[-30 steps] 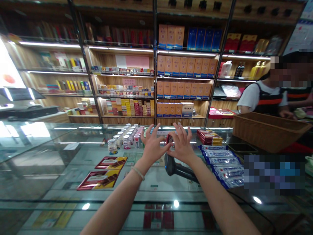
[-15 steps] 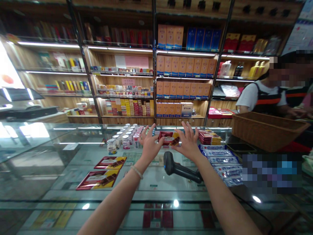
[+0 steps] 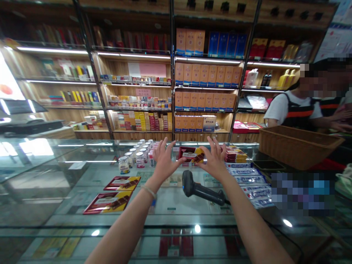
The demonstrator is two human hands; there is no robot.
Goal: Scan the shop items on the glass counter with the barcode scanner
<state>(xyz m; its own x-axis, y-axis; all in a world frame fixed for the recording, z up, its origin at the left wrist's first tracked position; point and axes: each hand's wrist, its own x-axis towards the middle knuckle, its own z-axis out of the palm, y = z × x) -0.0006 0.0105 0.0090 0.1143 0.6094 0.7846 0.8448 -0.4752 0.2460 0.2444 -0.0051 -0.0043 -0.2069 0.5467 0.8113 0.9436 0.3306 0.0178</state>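
A red and yellow chocolate bar (image 3: pixel 189 154) faces me near the far side of the glass counter. My right hand (image 3: pixel 215 158) has its thumb and index finger at the bar's right end, pinching it. At the lower left corner is the thumb of my left hand (image 3: pixel 165 160), whose other fingers are spread apart from the bar. A black handheld barcode scanner (image 3: pixel 202 189) lies below the hands. Two more chocolate bars, one nearer (image 3: pixel 108 202) and one farther (image 3: pixel 122 183), rest flat at the left. Behind my right hand is a stack of chocolate bars (image 3: pixel 236 154).
Small jars and bottles (image 3: pixel 134 156) stand in rows left of my hands. Blue and white packets (image 3: pixel 249 181) are lined up on the right. A wicker basket (image 3: pixel 297 146) sits near a person (image 3: pixel 297 106) in an apron. Stocked shelves (image 3: pixel 206 99) fill the back.
My left fingers have drawn slightly left, away from the bar's upper edge. My right hand has shifted a little right, and more of the bar's right end shows.
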